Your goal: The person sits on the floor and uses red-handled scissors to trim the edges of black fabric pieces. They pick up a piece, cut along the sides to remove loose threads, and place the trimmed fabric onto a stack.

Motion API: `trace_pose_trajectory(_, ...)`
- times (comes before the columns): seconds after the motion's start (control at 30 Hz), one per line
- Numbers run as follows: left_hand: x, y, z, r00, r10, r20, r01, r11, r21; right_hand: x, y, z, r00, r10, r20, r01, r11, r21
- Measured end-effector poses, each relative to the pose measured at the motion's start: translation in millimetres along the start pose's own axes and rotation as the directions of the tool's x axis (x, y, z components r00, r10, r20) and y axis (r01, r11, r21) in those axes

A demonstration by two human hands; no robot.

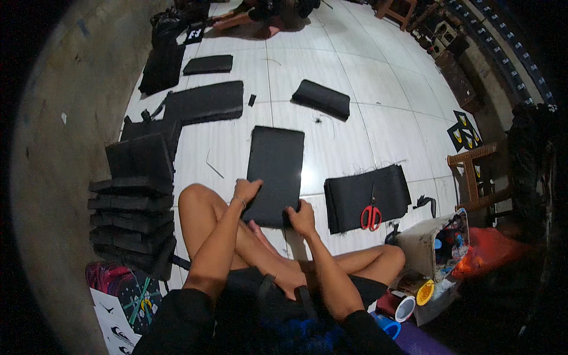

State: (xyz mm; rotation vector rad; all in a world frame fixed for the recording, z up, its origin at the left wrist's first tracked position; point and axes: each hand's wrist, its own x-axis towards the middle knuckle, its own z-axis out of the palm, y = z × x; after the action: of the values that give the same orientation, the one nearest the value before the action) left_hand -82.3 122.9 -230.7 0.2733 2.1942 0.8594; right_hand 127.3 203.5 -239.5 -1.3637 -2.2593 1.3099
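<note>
A black rectangular fabric piece (275, 165) lies lengthwise in front of my crossed legs. My left hand (248, 190) is closed on its lower left edge, thumb on top. At its lower right corner my right hand (302, 216) grips the same piece, fingertips partly hidden. Right of it, red-handled scissors (371, 217) rest on a stack of black fabric pieces (346, 195) with frayed threads along the top edge.
Black fabric piles (133, 207) line my left beside a wall (59, 148). More folded pieces (320, 99) lie ahead on the tiled floor (393, 130). Another person (266, 12) is at the far end. A wooden stool (470, 171), white bin (417, 242) and plastic cups (405, 307) are right.
</note>
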Motion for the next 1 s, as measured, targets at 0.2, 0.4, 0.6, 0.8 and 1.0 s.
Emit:
trace_pose_trajectory(0.2, 23, -25, -4, 0.998, 0.007, 0.055, 0.000, 0.992, -0.130, -2, -5, 12, 0.999, -0.051, -0.003, 0.050, 0.994, -0.095)
trace_pose_trajectory(0.4, 1, -4, -15, 0.977, 0.151, 0.153, -0.112, 0.964, -0.240, 7, 17, 15, 0.991, -0.135, 0.016, 0.135, 0.991, -0.004)
trace_pose_trajectory(0.6, 11, -22, -14, 0.996, 0.056, 0.072, -0.039, 0.976, -0.216, 8, 17, 4, 0.981, 0.044, 0.190, -0.067, 0.991, 0.118)
trace_pose_trajectory(0.8, 14, -18, -12, 0.932, -0.019, 0.363, 0.135, 0.946, -0.296, 11, 27, 0, 0.977, 0.024, 0.212, -0.075, 0.970, 0.233)
trace_pose_trajectory(1.0, 40, -40, 7, 0.925, 0.260, 0.276, -0.231, 0.964, -0.133, 10, 32, 1, 0.968, -0.011, 0.249, -0.063, 0.956, 0.288)
